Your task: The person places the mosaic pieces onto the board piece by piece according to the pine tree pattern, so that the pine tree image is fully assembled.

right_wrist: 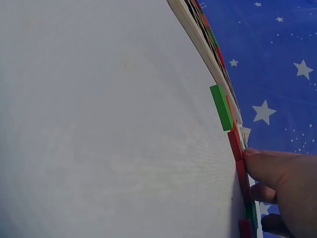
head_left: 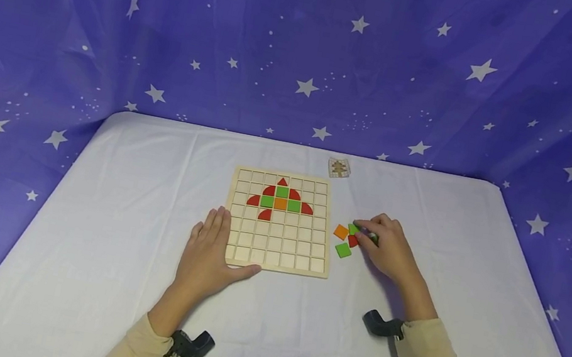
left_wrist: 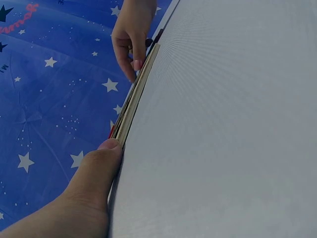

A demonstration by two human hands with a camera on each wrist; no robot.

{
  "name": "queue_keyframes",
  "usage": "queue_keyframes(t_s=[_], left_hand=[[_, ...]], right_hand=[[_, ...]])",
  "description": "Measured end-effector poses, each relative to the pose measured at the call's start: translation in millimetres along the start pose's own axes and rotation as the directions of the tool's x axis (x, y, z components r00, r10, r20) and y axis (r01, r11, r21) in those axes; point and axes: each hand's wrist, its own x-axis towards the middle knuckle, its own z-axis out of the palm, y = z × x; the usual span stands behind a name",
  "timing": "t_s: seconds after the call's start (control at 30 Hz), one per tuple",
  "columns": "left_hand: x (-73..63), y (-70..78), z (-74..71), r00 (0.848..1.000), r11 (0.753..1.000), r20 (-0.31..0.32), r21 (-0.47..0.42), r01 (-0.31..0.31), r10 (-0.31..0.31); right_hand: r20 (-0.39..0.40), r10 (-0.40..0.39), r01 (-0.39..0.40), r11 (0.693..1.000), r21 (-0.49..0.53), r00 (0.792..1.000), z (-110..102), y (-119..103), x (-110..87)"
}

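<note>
A square wooden grid board (head_left: 273, 253) lies on the table. Red, green and orange pieces form a stepped, tree-like shape in its upper part, with an orange square (head_left: 280, 204) at the centre. My left hand (head_left: 203, 263) rests at the board's lower left corner, fingers along the left edge and thumb against the near edge. To the board's right, my right hand (head_left: 387, 247) reaches thumb and forefinger down to loose pieces, at a green piece (head_left: 353, 229) and a red piece (head_left: 353, 241). Whether they pinch one is unclear. More pieces lie partly under that hand.
A loose orange square (head_left: 341, 231) and a green square (head_left: 343, 250) lie between board and right hand. Behind the board's far right corner is a small pattern card (head_left: 339, 168). A white cloth covers the table; a blue starry curtain (head_left: 309, 48) hangs behind.
</note>
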Motion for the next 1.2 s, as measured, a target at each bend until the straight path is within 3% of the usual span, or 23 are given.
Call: queue_keyframes(t_s=[0.33,1.0,1.2], left_hand=[[0.1,0.3,0.3,1.0,1.0,0.0,0.009,-0.003,0.003],[-0.9,2.6,-2.3,1.0,1.0,0.007,0.006,0.0,0.0],[-1.2,2.1,-1.4,1.0,1.0,-0.004,0.005,0.001,-0.001]], right_hand=[[0.017,0.077,-0.077,0.997,-0.003,0.997,-0.4,2.2,1.2],[0.033,0.077,-0.081,0.986,0.149,0.996,-0.8,-1.1,6.5],[0.071,0.094,-0.106,0.977,0.183,0.993,-1.4,-0.6,9.3]])
